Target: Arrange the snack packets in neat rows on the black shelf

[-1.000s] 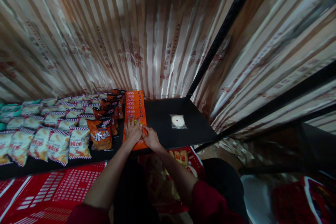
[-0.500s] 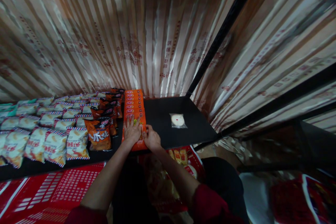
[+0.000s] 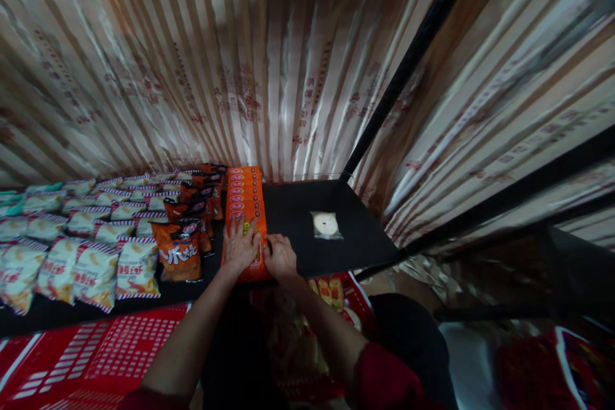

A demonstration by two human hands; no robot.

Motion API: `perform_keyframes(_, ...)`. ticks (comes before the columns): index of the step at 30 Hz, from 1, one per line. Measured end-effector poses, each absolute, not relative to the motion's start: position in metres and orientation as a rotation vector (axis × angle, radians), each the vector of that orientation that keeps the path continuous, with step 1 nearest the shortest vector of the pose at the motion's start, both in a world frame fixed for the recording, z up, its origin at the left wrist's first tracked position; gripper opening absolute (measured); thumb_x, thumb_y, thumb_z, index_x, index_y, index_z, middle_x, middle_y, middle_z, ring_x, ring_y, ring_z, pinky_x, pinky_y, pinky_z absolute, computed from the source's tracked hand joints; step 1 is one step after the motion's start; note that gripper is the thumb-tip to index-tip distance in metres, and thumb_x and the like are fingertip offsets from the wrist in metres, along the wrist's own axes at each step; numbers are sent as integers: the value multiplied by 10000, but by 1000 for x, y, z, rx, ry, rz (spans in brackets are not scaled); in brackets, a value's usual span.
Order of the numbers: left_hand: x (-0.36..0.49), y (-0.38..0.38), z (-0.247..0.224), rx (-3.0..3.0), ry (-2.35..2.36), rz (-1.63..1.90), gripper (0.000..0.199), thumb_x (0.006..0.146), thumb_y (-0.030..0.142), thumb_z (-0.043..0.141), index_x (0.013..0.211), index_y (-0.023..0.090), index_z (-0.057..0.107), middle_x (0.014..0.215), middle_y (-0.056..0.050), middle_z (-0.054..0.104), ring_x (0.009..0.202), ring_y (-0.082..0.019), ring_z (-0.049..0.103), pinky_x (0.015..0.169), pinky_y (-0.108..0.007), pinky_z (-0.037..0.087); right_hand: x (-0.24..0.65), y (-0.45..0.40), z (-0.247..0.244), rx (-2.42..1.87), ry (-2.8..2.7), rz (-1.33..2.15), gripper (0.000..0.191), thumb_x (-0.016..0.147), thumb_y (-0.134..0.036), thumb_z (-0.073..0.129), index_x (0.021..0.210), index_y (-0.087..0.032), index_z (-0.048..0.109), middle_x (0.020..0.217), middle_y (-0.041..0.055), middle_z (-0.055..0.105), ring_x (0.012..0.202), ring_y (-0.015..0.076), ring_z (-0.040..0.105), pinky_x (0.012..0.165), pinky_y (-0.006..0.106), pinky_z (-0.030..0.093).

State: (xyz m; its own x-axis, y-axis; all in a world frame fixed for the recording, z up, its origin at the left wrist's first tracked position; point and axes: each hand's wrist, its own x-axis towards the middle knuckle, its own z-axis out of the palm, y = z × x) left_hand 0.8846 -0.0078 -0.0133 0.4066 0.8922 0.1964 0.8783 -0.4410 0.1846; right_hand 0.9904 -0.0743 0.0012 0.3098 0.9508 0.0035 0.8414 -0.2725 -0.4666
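A row of overlapping orange packets (image 3: 244,187) runs from front to back on the black shelf (image 3: 293,205). My left hand (image 3: 240,245) lies flat on the front packets, fingers spread. At their right edge is my right hand (image 3: 280,256), its fingers curled against the side of the packets; whether it pinches one is too small to tell. Left of the row stand orange-and-black snack bags (image 3: 179,253). A round white item in a clear wrapper (image 3: 325,224) lies by itself to the right.
Rows of white snack bags (image 3: 137,267) fill the shelf's left part. Red baskets (image 3: 129,339) sit below the front edge. A red bag of snacks (image 3: 336,291) is under my right forearm. A black post (image 3: 398,86) rises behind, before a pleated curtain (image 3: 288,45).
The view has shifted slightly, so the shelf and its goods sit a little lower. Both hands keep nearly the same place on the orange packets.
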Motion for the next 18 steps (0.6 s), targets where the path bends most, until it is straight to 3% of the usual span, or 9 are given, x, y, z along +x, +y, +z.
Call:
perform_keyframes(5, 885, -10, -20, 2619, 1611, 423, 513, 856, 484, 428, 1350, 346, 417, 1473, -61, 328, 1370, -345, 197, 1062, -585, 183, 998, -60, -2, -2180, -1579, 363, 286, 885, -259, 423, 1069, -202, 634, 1095, 67, 620, 1034, 211, 502, 890, 279, 398)
perform_keyframes(11, 885, -9, -25, 2640, 1611, 453, 495, 851, 444, 445, 1333, 333, 448, 1471, -68, 330, 1372, -345, 188, 1064, -593, 166, 1007, -35, -11, -2102, -1588, 399, 342, 868, -166, 406, 1159, -142, 585, 1136, 109, 610, 1088, 197, 507, 934, 291, 382)
perform_keyframes(18, 887, -9, -30, 2634, 1610, 548, 490, 850, 438, 454, 1323, 310, 467, 1480, -89, 307, 1374, -354, 177, 1058, -604, 162, 1017, -8, -16, -2073, -1484, 482, 354, 873, -148, 409, 1186, -151, 575, 1137, 89, 630, 1049, 165, 567, 927, 248, 397)
